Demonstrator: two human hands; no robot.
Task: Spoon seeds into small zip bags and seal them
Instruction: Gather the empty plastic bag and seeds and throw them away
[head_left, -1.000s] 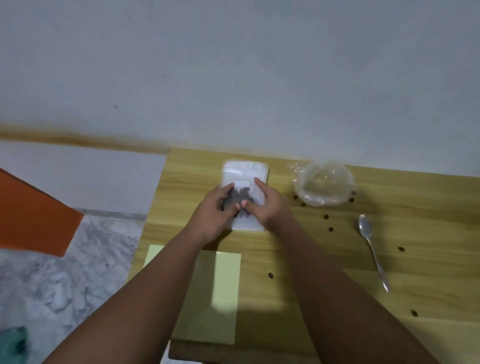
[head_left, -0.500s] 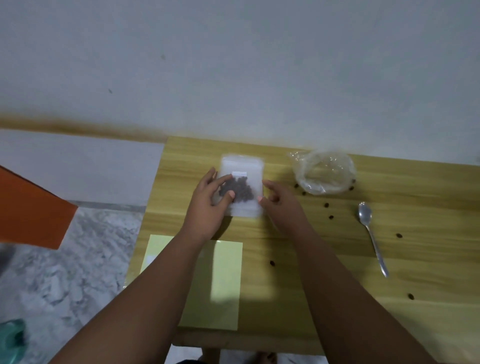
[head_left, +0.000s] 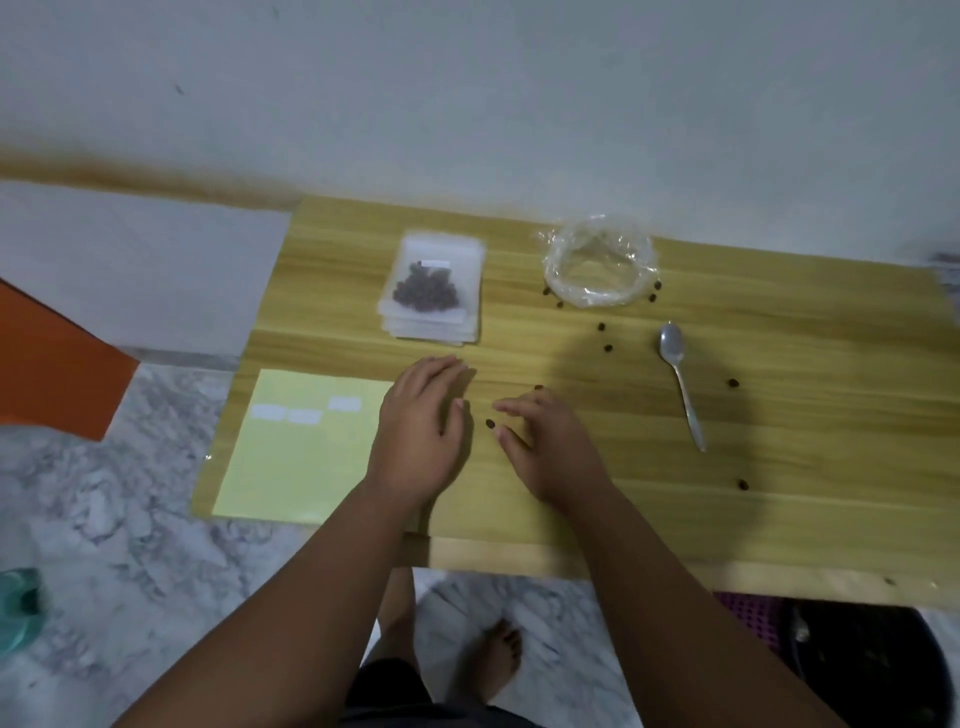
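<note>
Seed bag (head_left: 429, 287) lies beyond both empty hands (left (head_left: 420, 432), right (head_left: 548, 448)).

- the zip bag (head_left: 430, 283) lies on the table (head_left: 779, 493), toward its far edge
- right of the zip bag: plastic wrap (head_left: 600, 261)
- further right, nearer: spoon (head_left: 679, 376)
- left, nearer: paper sheet (head_left: 296, 462)

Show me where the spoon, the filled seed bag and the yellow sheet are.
spoon (head_left: 671, 344), head view, on its bowl.
filled seed bag (head_left: 427, 291), head view, on the seeds inside.
yellow sheet (head_left: 291, 467), head view, on its bare middle.
</note>
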